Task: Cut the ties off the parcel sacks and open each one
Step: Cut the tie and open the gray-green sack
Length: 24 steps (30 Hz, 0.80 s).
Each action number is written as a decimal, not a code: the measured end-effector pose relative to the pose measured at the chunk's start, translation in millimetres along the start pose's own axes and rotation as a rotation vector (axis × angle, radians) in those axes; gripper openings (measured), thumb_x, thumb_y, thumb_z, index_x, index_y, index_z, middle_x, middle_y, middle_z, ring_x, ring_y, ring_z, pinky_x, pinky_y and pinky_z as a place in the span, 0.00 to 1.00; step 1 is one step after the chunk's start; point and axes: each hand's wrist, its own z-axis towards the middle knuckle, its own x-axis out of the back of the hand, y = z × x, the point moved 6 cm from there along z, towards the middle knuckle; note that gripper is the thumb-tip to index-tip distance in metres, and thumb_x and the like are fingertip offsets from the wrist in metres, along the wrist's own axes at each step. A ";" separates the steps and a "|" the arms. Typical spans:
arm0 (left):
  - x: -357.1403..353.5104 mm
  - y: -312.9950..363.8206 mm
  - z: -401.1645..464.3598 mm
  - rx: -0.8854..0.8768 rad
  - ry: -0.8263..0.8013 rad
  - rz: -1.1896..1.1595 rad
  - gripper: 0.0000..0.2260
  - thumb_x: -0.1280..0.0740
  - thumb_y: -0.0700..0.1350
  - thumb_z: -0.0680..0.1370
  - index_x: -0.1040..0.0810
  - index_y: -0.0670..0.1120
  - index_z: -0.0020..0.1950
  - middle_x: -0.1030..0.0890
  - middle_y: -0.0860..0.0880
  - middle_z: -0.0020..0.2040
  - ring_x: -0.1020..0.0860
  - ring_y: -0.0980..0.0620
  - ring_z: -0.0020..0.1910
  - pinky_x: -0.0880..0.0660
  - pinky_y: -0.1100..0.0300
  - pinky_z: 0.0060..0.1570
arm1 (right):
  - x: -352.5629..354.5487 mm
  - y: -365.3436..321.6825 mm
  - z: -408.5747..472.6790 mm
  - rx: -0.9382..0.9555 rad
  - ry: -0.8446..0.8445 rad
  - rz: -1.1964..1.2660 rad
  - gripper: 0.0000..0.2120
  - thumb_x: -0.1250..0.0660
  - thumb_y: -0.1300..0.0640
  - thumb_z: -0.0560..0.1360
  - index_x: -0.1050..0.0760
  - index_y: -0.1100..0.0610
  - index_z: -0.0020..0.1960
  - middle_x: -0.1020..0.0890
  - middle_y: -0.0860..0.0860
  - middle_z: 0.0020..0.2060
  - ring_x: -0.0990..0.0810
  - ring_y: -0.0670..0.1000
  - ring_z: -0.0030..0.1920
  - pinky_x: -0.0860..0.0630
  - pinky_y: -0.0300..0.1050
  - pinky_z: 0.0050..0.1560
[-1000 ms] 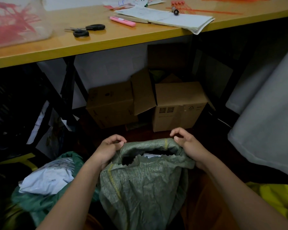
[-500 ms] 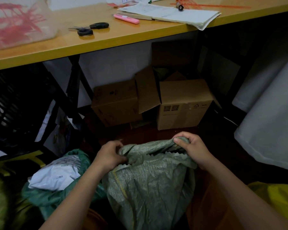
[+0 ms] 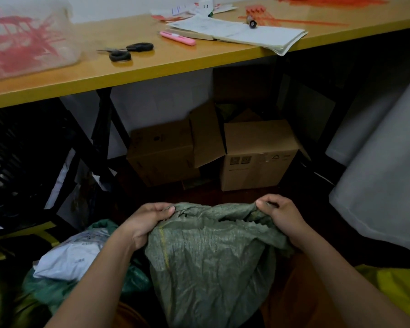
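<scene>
While upright, sack (image 3: 208, 261) rim gripped by left hand (image 3: 147, 221), right hand (image 3: 282, 216)

- Two hands: left hand (image 3: 147, 223), right hand (image 3: 282, 216).
- One green woven sack (image 3: 211, 261) between them.
- Two cardboard boxes: one (image 3: 161, 152), another (image 3: 258, 157).
- One pair of scissors (image 3: 126, 51).
- One pink cutter (image 3: 178, 38).
- One bench (image 3: 152, 67).

Green woven sack (image 3: 211, 261) — upright, crumpled, mouth seemingly open — yellow stripe

Parcel sorting room: sacks (image 3: 211, 256), cartons (image 3: 256, 157), worktable (image 3: 152, 67).
</scene>
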 end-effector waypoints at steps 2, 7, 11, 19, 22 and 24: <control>-0.5 -2.1 3.0 -0.058 0.110 0.040 0.04 0.35 0.38 0.79 0.22 0.47 0.50 0.20 0.40 0.47 0.21 0.45 0.41 0.23 0.55 0.37 | -0.5 -10.1 3.4 0.125 -0.028 -0.146 0.07 0.31 0.56 0.76 0.20 0.49 0.40 0.18 0.48 0.44 0.20 0.45 0.45 0.25 0.43 0.48; -12.2 4.8 3.7 -0.184 0.101 0.184 0.15 0.42 0.37 0.82 0.25 0.52 0.40 0.23 0.42 0.43 0.26 0.46 0.40 0.27 0.55 0.36 | -17.4 -37.4 4.1 0.320 -0.210 -0.296 0.17 0.37 0.71 0.75 0.26 0.48 0.42 0.19 0.47 0.49 0.21 0.44 0.51 0.24 0.46 0.51; -11.5 5.6 2.5 -0.186 0.118 0.185 0.18 0.43 0.37 0.82 0.22 0.51 0.38 0.20 0.47 0.38 0.23 0.50 0.35 0.26 0.60 0.31 | -43.4 -55.4 0.9 0.414 -0.405 -0.337 0.16 0.34 0.69 0.73 0.21 0.48 0.43 0.21 0.40 0.56 0.26 0.34 0.59 0.26 0.41 0.59; -10.3 -3.5 1.6 -0.104 0.029 0.031 0.09 0.29 0.39 0.74 0.19 0.44 0.54 0.15 0.43 0.46 0.16 0.48 0.44 0.21 0.59 0.39 | -76.4 -54.0 6.2 0.489 -0.445 -0.720 0.24 0.24 0.49 0.69 0.27 0.35 0.62 0.23 0.35 0.62 0.30 0.40 0.66 0.52 0.57 0.74; -14.6 -3.4 -2.3 -0.124 -0.023 0.127 0.22 0.22 0.42 0.63 0.19 0.48 0.56 0.15 0.45 0.51 0.17 0.49 0.50 0.20 0.59 0.45 | -80.1 -48.2 11.4 0.484 -0.413 -0.808 0.20 0.27 0.48 0.71 0.25 0.35 0.61 0.22 0.35 0.61 0.30 0.39 0.65 0.49 0.53 0.71; -17.6 -1.7 -6.2 -0.158 -0.038 0.318 0.26 0.20 0.43 0.61 0.20 0.53 0.57 0.18 0.49 0.56 0.19 0.52 0.55 0.21 0.56 0.54 | -77.2 -43.1 13.8 0.411 -0.428 -0.697 0.15 0.28 0.52 0.74 0.21 0.40 0.58 0.19 0.37 0.56 0.25 0.39 0.60 0.32 0.49 0.67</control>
